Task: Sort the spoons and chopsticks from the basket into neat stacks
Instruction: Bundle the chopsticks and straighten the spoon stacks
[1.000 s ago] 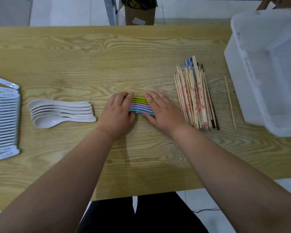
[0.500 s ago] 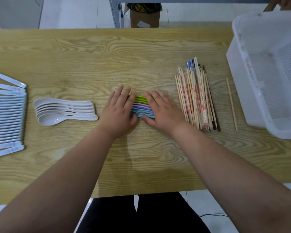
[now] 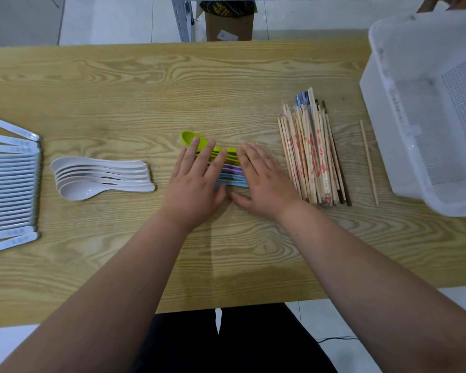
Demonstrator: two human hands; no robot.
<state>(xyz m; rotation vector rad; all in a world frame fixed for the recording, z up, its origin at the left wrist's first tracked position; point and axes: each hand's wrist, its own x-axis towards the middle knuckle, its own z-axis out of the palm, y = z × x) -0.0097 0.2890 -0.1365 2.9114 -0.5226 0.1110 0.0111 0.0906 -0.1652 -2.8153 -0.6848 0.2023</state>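
Observation:
A small stack of coloured spoons (image 3: 232, 168), green, purple and blue, lies in the middle of the wooden table (image 3: 145, 84). My left hand (image 3: 197, 181) lies flat over its left end with straight fingers; a green bowl sticks out beyond the fingertips. My right hand (image 3: 264, 179) rests flat on the right end. A pile of wrapped chopsticks (image 3: 311, 154) lies right of my right hand, with one loose chopstick (image 3: 369, 162) beside it. White spoons (image 3: 100, 177) are stacked to the left. A row of pale blue-white spoons (image 3: 10, 184) runs along the left edge.
A white plastic basket (image 3: 382, 109) stands at the table's right end, partly over the edge. A cardboard box (image 3: 229, 22) and a metal post (image 3: 182, 20) stand on the floor beyond the far edge. Bare wood lies between me and the stacks.
My left hand's fingers have straightened and spread, and both hands have shifted slightly. A green spoon bowl now shows past the left fingertips.

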